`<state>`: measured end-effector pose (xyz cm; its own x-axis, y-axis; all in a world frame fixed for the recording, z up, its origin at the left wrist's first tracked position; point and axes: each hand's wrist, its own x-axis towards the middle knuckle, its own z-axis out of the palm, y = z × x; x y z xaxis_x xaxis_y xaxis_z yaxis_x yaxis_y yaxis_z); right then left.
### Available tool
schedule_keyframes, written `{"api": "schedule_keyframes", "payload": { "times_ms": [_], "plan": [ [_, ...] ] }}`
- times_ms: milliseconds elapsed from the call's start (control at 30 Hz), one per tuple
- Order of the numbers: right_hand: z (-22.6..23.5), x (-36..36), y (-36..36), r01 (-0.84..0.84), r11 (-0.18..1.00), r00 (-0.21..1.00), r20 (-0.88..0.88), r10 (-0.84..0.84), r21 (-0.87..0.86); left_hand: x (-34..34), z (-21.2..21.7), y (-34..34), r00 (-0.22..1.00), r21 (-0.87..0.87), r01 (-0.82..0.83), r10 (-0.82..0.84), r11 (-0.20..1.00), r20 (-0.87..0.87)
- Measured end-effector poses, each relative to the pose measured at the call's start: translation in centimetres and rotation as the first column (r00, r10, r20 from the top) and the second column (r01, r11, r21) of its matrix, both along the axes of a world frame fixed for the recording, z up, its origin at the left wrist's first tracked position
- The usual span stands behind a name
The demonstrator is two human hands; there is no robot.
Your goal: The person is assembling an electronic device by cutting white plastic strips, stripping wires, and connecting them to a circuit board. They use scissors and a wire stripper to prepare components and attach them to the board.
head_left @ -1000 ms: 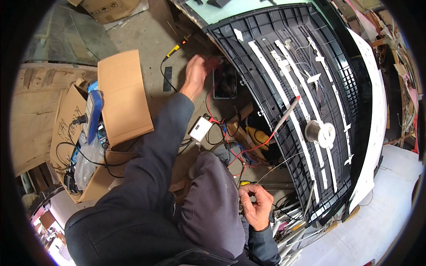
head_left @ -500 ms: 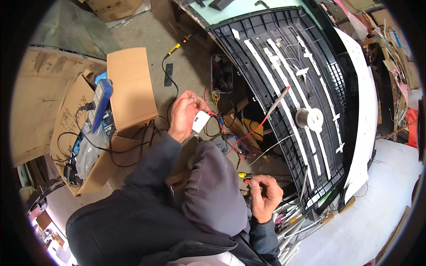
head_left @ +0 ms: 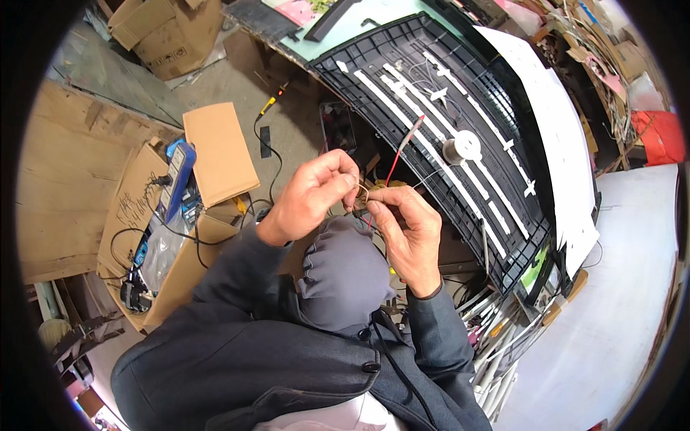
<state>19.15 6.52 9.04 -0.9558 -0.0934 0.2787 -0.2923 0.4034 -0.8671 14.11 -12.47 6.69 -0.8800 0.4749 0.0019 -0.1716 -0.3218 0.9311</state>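
Note:
Above my raised knee, my left hand [head_left: 313, 197] and my right hand [head_left: 411, 233] are close together, both closed in a pinch. A thin, pale wire [head_left: 365, 188] bends in a small loop between the fingertips, held by both. Just to the right lies a large black slatted grille panel [head_left: 481, 215] with white strips [head_left: 402, 111] fixed along its slats. On the panel rest a spool of silvery wire [head_left: 460, 148] and a grey test probe [head_left: 412, 131] with a red lead. Loose cables below the hands are mostly hidden.
At left stands an opened cardboard box [head_left: 183, 287] holding a blue power strip [head_left: 178, 179] and plastic bags. A yellow-handled corded tool [head_left: 269, 105] lies by the bench leg. White tubes [head_left: 496, 352] are heaped at lower right, beside a white sheet [head_left: 618, 309].
My right hand has moved up and left to meet my left hand. The white box-shaped device in my left hand and the red clip at my right hand no longer show; a thin wire does.

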Motion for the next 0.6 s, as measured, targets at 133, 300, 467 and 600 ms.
{"api": "schedule_keyframes", "payload": {
  "times_ms": [133,300,467,600],
  "plan": [
    [0.3,0.9,0.5,0.014,0.999,0.999,-0.031,-0.016,-0.052,1.4,1.4,1.4,1.000,-0.043,-0.007,0.007,0.999,-0.005],
    [0.6,1.8,0.4,0.071,0.964,0.997,-0.004,-0.075,-0.255,2.4,2.2,2.5,0.997,-0.094,-0.042,0.036,0.995,-0.063],
    [1.2,2.3,0.4,0.140,0.850,0.980,0.193,-0.045,-0.508,3.1,3.5,2.7,0.992,-0.135,-0.083,0.069,0.987,-0.106],
    [1.5,2.1,0.7,0.185,0.751,0.970,0.243,-0.034,-0.634,3.2,3.9,2.5,0.987,-0.108,-0.086,0.071,0.990,-0.143]
  ]
}}
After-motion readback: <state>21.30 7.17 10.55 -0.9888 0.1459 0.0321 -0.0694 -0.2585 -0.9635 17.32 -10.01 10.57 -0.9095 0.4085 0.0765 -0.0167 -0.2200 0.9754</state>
